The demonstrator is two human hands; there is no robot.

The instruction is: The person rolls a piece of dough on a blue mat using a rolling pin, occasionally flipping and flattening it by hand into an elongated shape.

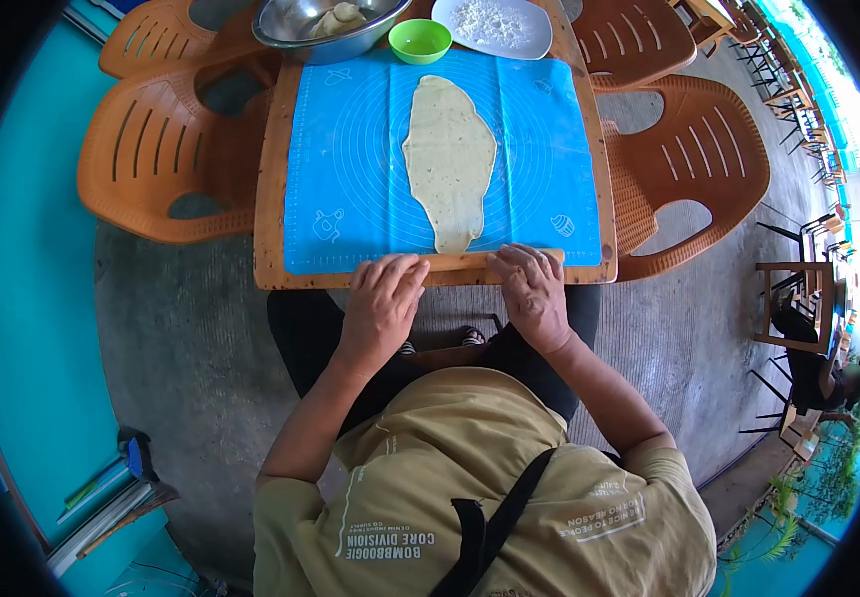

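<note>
A long, flat sheet of dough (450,159), pale and speckled with green, lies on a blue silicone mat (350,199) with printed circles. Across the mat's near edge is a wooden rolling pin (465,261), at the dough's narrow near end. My left hand (385,301) is closed over the pin's left part, fingers curled on top. On its right part my right hand (532,297) grips it the same way. Both hands hide the pin's ends in part.
At the table's far end stand a metal bowl (296,42) holding dough, a green bowl (420,42) and a white plate of flour (539,40). Orange chairs (141,149) flank the wooden table (271,229). A person in dark clothes (810,373) is far to the right.
</note>
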